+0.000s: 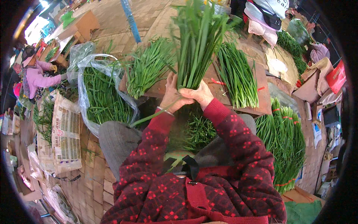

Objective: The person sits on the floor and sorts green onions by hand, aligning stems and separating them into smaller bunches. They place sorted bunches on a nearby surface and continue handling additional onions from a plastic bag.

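My left hand [171, 96] and my right hand [199, 93] both grip the lower end of a bunch of garlic chives [197, 50], its leaves standing upward and slightly blurred. One loose leaf [153, 114] slants down from the hands across my left wrist. Behind the bunch is a low reddish board [263, 92]. On its left lies a loose heap of chives [152, 65]; on its right, a neater pile of chives [237, 77]. Red ties [217, 81] lie beside that right pile. Below my hands, between my knees, are chive scraps [200, 128].
A clear plastic bag [81, 84] full of chives stands at left, near a white plastic crate [67, 134] bearing writing. Several red-tied chive bundles [282, 142] stand at right. A co-worker in a pink top [37, 75] sits far left. A blue pole [131, 21] rises beyond the board.
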